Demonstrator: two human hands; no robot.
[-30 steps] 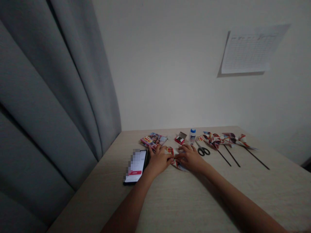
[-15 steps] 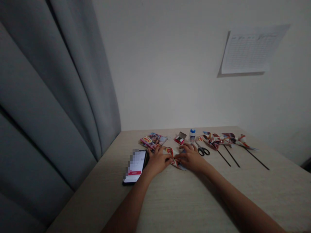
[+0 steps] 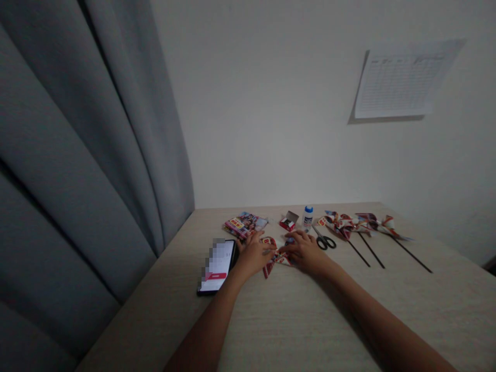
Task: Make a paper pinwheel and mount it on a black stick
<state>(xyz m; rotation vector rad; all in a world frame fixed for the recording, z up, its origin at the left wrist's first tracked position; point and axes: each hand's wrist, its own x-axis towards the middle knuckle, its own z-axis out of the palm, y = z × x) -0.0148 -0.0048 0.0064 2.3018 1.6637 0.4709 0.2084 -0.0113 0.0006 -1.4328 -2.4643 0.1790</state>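
Note:
Between my hands, a printed paper pinwheel (image 3: pixel 270 267) lies low over the table, its folded blades in red, white and other colours. My left hand (image 3: pixel 251 257) grips its left side, with thumb and fingertips closed near the centre. From the other side my right hand (image 3: pixel 307 253) holds the pinwheel, fingers bent over its right blades. Parts of the paper are hidden beneath both hands. No stick can be seen on this one. Farther right lie several similar pinwheels (image 3: pixel 343 226) with black sticks (image 3: pixel 359 253).
A phone (image 3: pixel 218 268) with a lit screen lies by my left wrist. Behind my hands are printed leaflets (image 3: pixel 246 224), a small red box (image 3: pixel 288 223), a glue bottle (image 3: pixel 307 217) and black-handled scissors (image 3: pixel 326 242). A grey curtain (image 3: pixel 96 155) hangs at left.
The pinwheel has turned slightly between my hands; a red-edged blade now sticks out toward me below my left fingers. Both hands stay nearly in place.

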